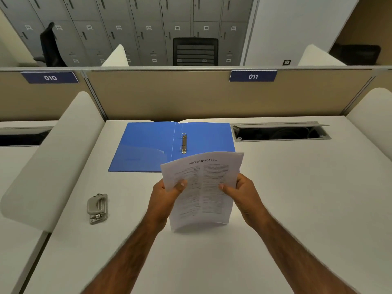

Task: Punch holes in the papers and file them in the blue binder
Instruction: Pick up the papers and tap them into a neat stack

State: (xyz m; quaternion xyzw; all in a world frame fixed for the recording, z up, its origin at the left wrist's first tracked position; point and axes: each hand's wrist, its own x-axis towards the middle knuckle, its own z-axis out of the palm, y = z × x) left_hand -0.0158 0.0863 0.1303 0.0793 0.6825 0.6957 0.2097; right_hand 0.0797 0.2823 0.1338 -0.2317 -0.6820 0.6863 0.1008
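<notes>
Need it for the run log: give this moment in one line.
left hand, right hand hold papers | blue binder open | hole punch idle

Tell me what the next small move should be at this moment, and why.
Probably carry the papers left to the hole punch. The left hand and right hand both grip the stack over the desk, and no holes show in it. The punch lies untouched at the left, and the blue binder already lies open behind.
</notes>
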